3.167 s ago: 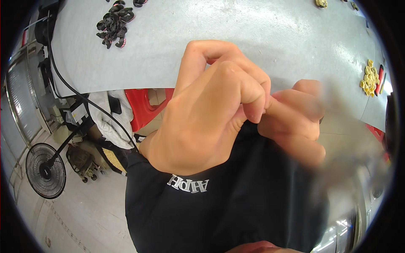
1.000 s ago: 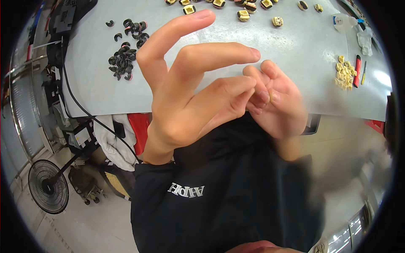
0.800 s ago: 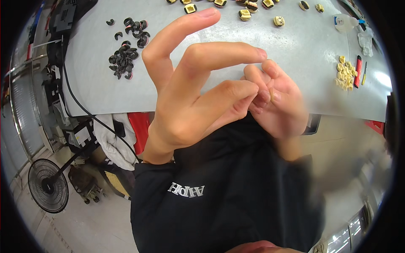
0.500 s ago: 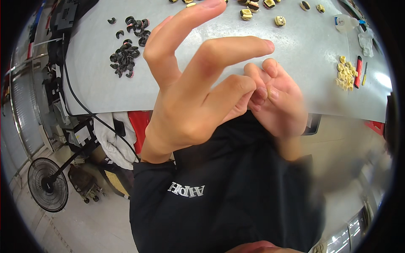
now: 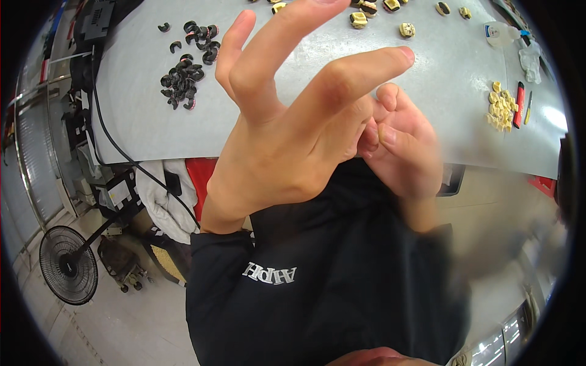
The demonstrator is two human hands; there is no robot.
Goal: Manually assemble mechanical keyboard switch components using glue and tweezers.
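My left hand (image 5: 290, 137) is held above the near edge of the grey table (image 5: 140, 128), its back turned up. Its outer fingers spread away while the index finger bends down in a pinch, with the thumb hidden behind. Against it, my right hand (image 5: 406, 143) is curled closed, thumb pressed toward the bent fingers. The fingertips of both hands meet; whatever lies between them is hidden. Left of my hands lies a heap of black curved pieces (image 5: 182, 82), some with pinkish edges. Farther off sit several cream-and-black blocks (image 5: 358, 20).
At the right lie a pile of small cream pieces (image 5: 500, 108), a red tool (image 5: 519, 105) and a thin yellow tool (image 5: 528, 107). Beyond them stands a clear bottle (image 5: 500, 33) near a crumpled plastic bag (image 5: 530, 63). A black cable (image 5: 116, 146) hangs over the left edge; a fan (image 5: 68, 265) stands below.
My left hand has shifted slightly right and up, its outer fingers spreading wider and the bent index finger moving in behind the right fingers. My right hand has barely moved.
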